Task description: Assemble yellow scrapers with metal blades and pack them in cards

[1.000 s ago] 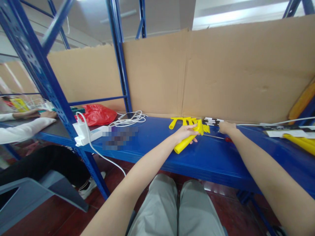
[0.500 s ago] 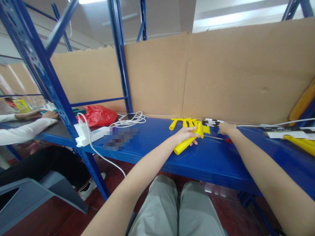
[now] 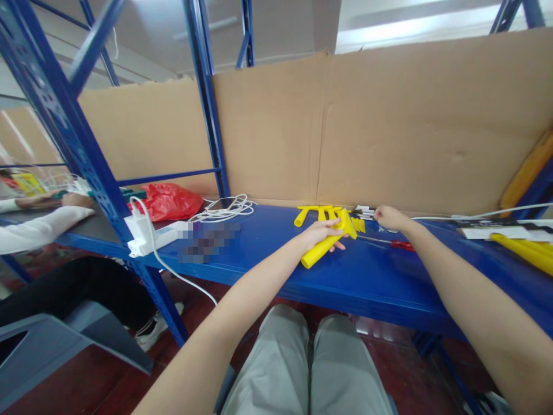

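Note:
My left hand (image 3: 325, 233) is wrapped around a yellow plastic handle (image 3: 318, 252) with a round tube and a wider, flared head. The tube points toward the table's front edge. At the back of the blue table, my right hand (image 3: 387, 218) is closed beside several small black-and-white pieces (image 3: 365, 212); what its fingers hold is hidden. A screwdriver with a red grip (image 3: 402, 246) lies below the right hand, its shaft directed at the handle's head. More yellow handles (image 3: 299, 218) lie behind the left hand, and small yellow pieces (image 3: 358, 224) are just right of them.
A cardboard sheet (image 3: 268, 132) stands behind the blue table (image 3: 263, 253). To the left are a white power strip (image 3: 166, 234), coiled white cable (image 3: 228, 208) and a red plastic bag (image 3: 170, 202). Yellow tubes (image 3: 521, 252) lie at right. Another person's sleeve (image 3: 47, 229) shows beyond the post.
The view has shifted slightly. My right hand has turned and drawn into a closed shape near the black-and-white pieces. My left hand keeps its hold on the yellow handle.

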The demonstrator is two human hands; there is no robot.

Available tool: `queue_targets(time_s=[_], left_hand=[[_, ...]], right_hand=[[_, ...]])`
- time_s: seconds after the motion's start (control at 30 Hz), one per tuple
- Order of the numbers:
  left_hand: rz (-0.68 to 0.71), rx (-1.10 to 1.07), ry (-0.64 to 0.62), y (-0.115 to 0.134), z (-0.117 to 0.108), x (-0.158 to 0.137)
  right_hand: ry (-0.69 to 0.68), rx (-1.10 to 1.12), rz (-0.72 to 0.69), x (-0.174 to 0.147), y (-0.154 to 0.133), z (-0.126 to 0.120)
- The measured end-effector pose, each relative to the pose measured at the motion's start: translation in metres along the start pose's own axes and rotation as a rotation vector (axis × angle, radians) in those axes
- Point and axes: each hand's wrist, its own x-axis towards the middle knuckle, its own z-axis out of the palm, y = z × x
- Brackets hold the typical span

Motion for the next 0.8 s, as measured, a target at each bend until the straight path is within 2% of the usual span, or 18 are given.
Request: queue_targets(time_s=[0.23, 0.37, 0.5, 0.8], left_hand=[[0.064, -0.113, -0.067, -0.004, -0.008, 0.003], [0.096, -0.115, -0.099, -0.005, -0.013, 0.006], [0.099, -0.109, -0.092, -0.006, -0.016, 0.007], [0.083, -0.119, -0.045, -0.009, -0.017, 0.009]], right_hand=[[0.124, 0.6, -0.267, -0.018, -0.05, -0.006], [0.145, 0.806, -0.324, -0.029, -0.072, 0.002], [0.166, 0.877, -0.327, -0.031, -0.081, 0.008], [0.215, 0.842, -0.299, -0.026, -0.08, 0.014]])
